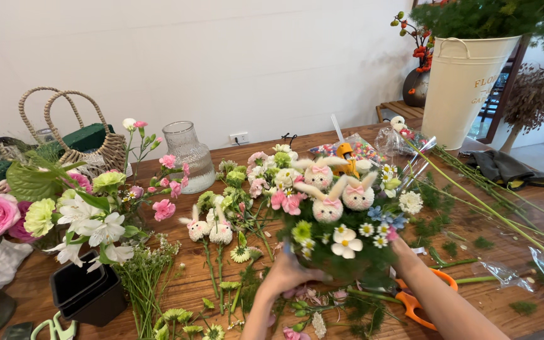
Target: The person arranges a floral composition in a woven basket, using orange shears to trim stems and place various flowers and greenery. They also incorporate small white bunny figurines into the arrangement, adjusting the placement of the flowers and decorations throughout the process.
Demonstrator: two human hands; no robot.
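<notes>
I hold up a flower arrangement (335, 226) of white, pink and green blooms, with three fluffy bunny heads with pink bows (328, 189) at its top. My left hand (288, 274) grips its lower left side from below. My right hand (404, 255) holds the lower right side, mostly hidden behind the foliage. The base of the arrangement is hidden by leaves and my hands.
Orange-handled scissors (413, 302) lie under my right forearm. Loose stems, bunny picks (209, 230) and green clippings cover the wooden table (511, 220). A glass vase (187, 154), wicker baskets (89, 141), a black pot (86, 293), a rose bunch (7, 211) and a cream bucket (461, 88) stand around.
</notes>
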